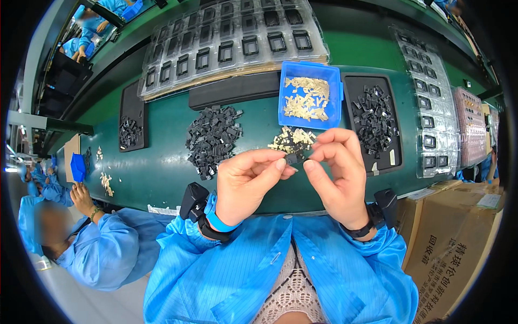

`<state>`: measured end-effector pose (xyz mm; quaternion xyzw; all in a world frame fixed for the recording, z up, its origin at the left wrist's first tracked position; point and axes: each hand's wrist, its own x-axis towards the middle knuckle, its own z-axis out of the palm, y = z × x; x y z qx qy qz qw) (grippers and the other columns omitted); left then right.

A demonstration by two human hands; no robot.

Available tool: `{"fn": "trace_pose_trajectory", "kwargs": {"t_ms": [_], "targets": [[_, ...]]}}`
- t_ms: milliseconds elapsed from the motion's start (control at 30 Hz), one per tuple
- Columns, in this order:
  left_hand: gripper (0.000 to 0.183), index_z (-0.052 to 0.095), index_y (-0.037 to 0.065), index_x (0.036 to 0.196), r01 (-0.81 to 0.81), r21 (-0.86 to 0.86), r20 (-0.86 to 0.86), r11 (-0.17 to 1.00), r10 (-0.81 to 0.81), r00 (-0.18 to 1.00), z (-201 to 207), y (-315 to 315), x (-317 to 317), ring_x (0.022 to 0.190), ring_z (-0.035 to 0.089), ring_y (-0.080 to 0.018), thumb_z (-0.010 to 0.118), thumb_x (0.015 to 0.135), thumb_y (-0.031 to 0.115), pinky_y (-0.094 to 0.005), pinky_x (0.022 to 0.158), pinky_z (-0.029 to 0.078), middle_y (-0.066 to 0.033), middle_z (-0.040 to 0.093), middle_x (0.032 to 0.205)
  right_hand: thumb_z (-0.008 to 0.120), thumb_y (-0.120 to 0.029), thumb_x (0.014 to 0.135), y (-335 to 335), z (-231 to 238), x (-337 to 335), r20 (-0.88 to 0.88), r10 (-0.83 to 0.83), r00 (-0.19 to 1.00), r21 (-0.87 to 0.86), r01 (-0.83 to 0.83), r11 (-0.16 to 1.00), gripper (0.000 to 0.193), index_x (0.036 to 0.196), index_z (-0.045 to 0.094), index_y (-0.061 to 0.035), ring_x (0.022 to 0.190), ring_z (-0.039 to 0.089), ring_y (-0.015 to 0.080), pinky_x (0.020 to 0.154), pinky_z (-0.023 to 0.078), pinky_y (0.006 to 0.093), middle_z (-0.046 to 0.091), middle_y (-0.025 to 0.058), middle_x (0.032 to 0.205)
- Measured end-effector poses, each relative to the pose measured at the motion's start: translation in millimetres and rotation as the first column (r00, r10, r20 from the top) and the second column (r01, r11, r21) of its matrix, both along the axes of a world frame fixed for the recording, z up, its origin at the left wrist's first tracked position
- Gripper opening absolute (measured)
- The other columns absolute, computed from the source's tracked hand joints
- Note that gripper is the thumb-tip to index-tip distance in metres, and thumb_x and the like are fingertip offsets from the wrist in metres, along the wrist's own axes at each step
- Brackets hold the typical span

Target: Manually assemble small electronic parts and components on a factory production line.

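My left hand (244, 178) pinches a small flat black plastic piece (292, 159) between thumb and fingertips, above the green bench. Close on its right side, my right hand (341, 181) has thumb and index finger bent together near the piece's edge; whatever lies between those tips is too small to make out. Just beyond my fingers lies a pile of small cream-coloured pieces (291, 138), with some black pieces mixed in. A large heap of black plastic pieces (213, 137) rests left of it. Behind the pile stands a blue bin (337, 102) holding many cream strips.
At the right is a black tray (396, 137) of black pieces; a smaller black tray (141, 102) sits left. Clear blister trays (229, 54) with black frames stand at the back. Cardboard box (458, 232) lies lower right. A co-worker in blue (113, 243) sits at left.
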<state>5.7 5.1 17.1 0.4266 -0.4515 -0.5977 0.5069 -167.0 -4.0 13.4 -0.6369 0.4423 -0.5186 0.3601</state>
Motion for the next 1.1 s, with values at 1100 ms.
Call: {"fn": "trace_pose_trajectory", "kwargs": {"t_ms": [1100], "targets": [[0.014,0.065,-0.004,0.096,-0.055,-0.101,0.196,0.993,0.074,0.978,-1,1,-4,0.081,0.067,-0.0164,0.063,0.082,-0.005,-0.0268,0.070,0.055,-0.0120,0.067,0.087,0.067,-0.002,0.070,-3,12,7,-0.182,-0.070,0.981,0.015,0.074,0.997,0.009,0.073,0.059,-0.0006,0.083,0.053,0.0181,0.073,0.043,0.0284,0.047,0.0092,0.097]]}}
